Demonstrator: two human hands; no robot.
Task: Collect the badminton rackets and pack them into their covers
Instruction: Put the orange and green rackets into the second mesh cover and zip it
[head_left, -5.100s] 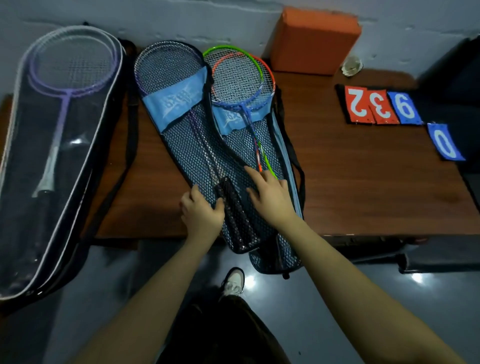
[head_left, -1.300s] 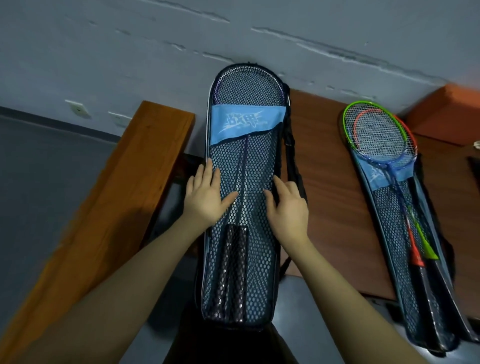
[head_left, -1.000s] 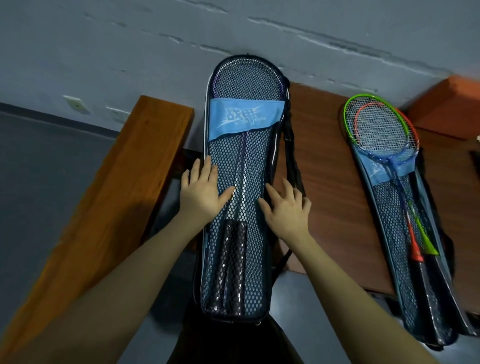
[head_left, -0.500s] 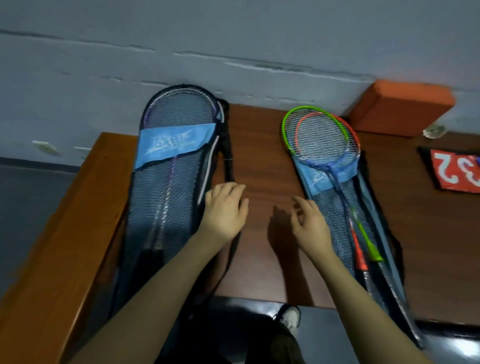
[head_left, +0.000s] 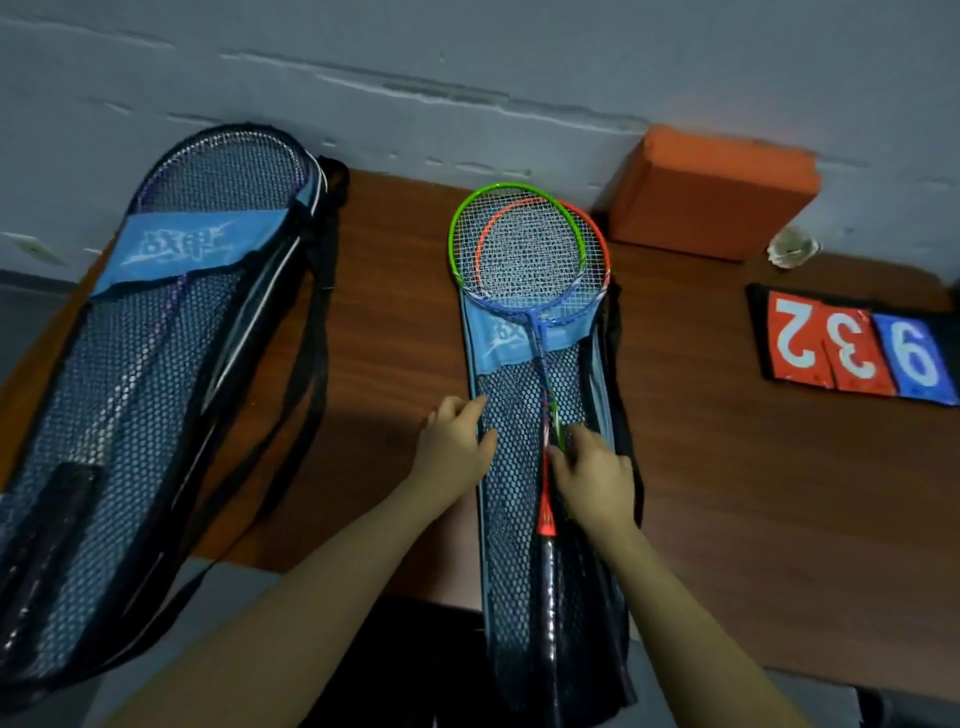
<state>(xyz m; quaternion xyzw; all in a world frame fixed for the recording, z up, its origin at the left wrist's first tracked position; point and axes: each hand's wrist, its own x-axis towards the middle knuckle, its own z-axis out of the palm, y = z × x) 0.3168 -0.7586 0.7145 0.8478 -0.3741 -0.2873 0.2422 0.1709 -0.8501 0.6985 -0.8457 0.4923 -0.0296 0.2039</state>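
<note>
hands at the mesh cover (head_left: 519, 467) on the table (head_left: 753, 467)
left hand (head_left: 454, 447) rests on its edge, fingers relaxed; right hand (head_left: 592, 475) has fingers curled around the racket shafts (head_left: 546, 415) lying on it.

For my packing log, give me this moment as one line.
step: second cover | left hand: flat on mesh cover | right hand: on racket shafts | green and orange heads: sticking out | first cover: packed
</note>
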